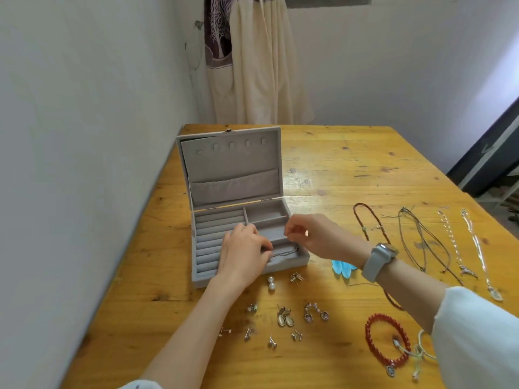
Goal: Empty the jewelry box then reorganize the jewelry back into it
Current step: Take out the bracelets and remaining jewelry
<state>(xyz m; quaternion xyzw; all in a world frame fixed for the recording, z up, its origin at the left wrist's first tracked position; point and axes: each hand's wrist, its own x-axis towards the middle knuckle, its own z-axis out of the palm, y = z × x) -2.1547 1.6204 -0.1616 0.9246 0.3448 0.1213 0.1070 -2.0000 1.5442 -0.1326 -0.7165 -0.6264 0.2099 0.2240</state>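
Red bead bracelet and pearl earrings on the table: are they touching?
Apart. The head view shows the red bead bracelet near the right forearm and the pearl earrings just in front of the jewelry box, with bare table between them.

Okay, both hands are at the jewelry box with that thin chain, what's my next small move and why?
Probably lower the thin chain fully into the front compartment of the jewelry box and let go: the left hand and right hand pinch its ends, and it already lies partly inside.
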